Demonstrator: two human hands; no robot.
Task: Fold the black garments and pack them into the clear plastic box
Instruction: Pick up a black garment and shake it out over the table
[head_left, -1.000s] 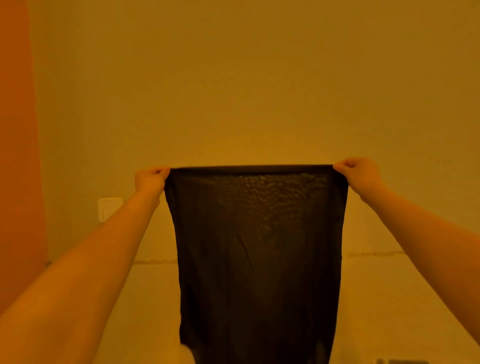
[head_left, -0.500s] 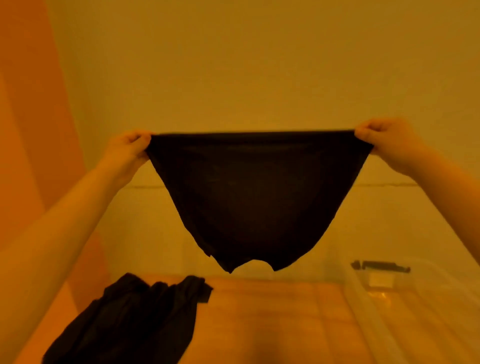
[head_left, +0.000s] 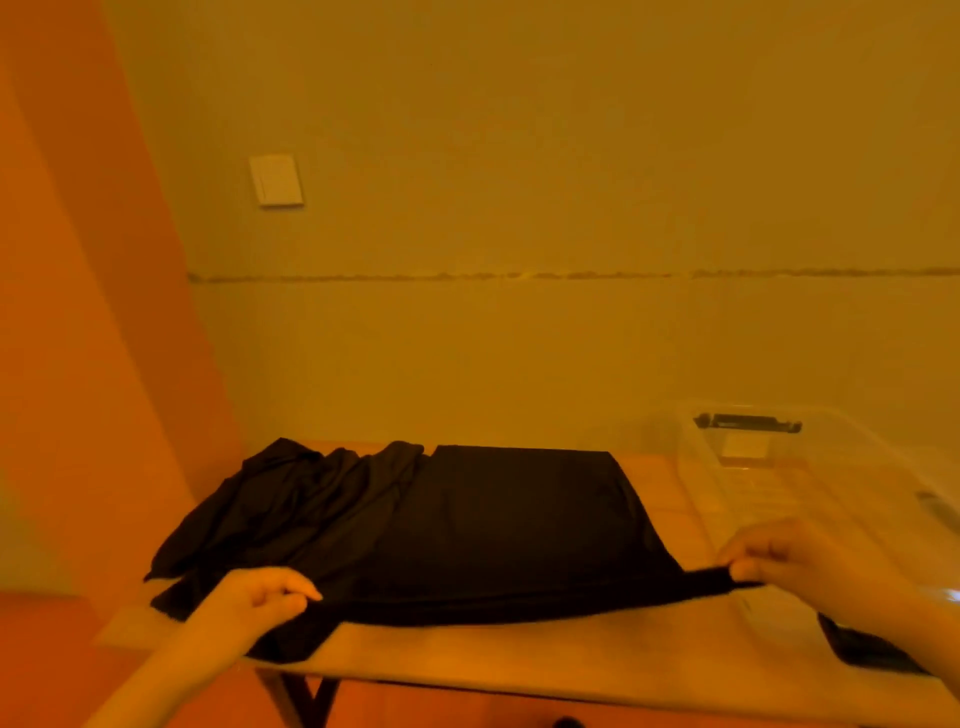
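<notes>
Wooden table (head_left: 519, 654) below a wall switch (head_left: 276, 180).

Black garment (head_left: 519, 530) spread flat on table, clear plastic box (head_left: 810, 467) just right

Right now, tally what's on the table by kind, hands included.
Black garments: 2, a flat garment pinched at its near corners, and a crumpled garment beside it
Clear plastic box: 1
Hands: 2, left hand, right hand
Total: 5
</notes>
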